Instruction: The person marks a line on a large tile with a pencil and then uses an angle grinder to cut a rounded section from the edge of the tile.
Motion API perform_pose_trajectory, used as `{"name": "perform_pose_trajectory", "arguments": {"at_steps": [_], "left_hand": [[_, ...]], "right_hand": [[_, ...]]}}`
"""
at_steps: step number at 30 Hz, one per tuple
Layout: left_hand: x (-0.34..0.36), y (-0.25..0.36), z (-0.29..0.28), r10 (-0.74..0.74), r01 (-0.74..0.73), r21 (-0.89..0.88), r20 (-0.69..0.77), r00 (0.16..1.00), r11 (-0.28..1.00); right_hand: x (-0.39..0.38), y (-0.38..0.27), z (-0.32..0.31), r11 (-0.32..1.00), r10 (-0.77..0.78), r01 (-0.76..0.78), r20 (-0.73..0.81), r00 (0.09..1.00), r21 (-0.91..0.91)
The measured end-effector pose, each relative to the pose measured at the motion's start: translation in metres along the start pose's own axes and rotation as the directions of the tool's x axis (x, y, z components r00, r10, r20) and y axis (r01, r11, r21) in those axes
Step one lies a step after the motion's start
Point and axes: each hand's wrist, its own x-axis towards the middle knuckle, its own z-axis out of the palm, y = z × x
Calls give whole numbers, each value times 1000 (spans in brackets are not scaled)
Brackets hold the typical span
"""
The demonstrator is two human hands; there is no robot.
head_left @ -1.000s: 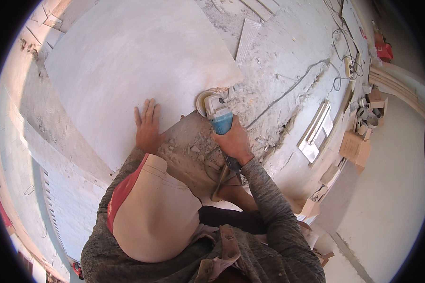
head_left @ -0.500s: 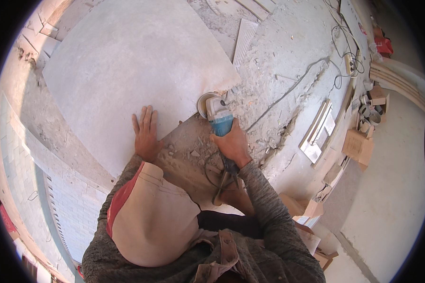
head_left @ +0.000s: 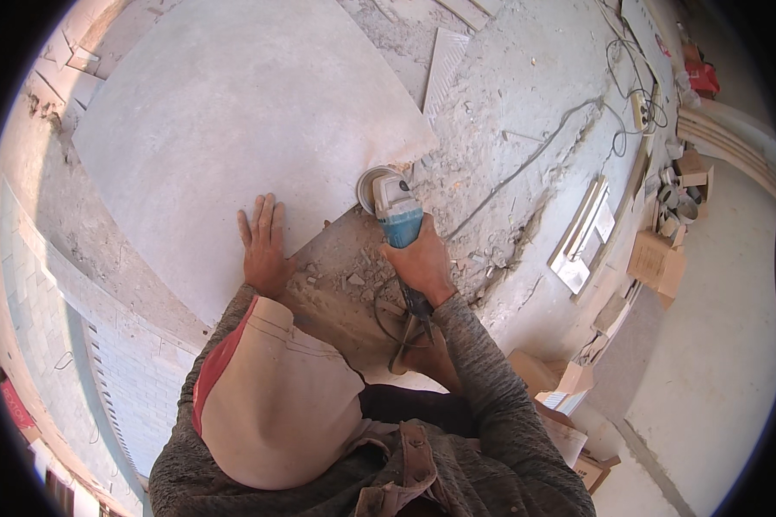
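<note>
A large pale grey tile [head_left: 233, 103] lies over rubble-strewn ground. My left hand [head_left: 267, 250] rests flat on its near part, fingers stretched out. In my right hand [head_left: 422, 265] is a blue and silver angle grinder [head_left: 400, 214], gripped round its body. The round disc and guard [head_left: 372, 190] sit at the tile's right edge, where the edge looks notched. Whether the disc is spinning or touching the tile cannot be made out. A dark cord trails from the grinder's rear beside my foot [head_left: 427, 360].
Broken chips [head_left: 353, 280] lie beneath the tile's near edge. A grey cable [head_left: 535, 164] crosses the dusty floor to a power strip [head_left: 640, 112]. On the right are a tile cutter [head_left: 583, 237] and cardboard boxes [head_left: 655, 263]. A ribbed strip [head_left: 444, 73] lies beyond the tile.
Little differs. The whole view has shifted slightly. My left hand stays flat on the tile, and the grinder stays at the same part of its edge.
</note>
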Motion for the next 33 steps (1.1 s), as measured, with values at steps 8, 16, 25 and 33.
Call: {"name": "perform_pose_trajectory", "arguments": {"at_steps": [8, 16, 25, 33], "left_hand": [[0, -1, -1, 8, -8, -19, -6, 1000, 1000], [-1, -1, -1, 12, -12, -22, -6, 1000, 1000], [-1, -2, -2, 20, -20, 1, 12, 1000, 1000], [-1, -1, -5, 6, -6, -8, 39, 999, 1000]], "right_hand": [[2, 3, 3, 1000, -24, 24, -20, 1000, -11], [4, 7, 6, 1000, -28, 28, -31, 999, -15], [5, 4, 3, 999, -6, 5, -13, 1000, -33], [4, 2, 4, 998, -17, 17, -2, 1000, -56]]}}
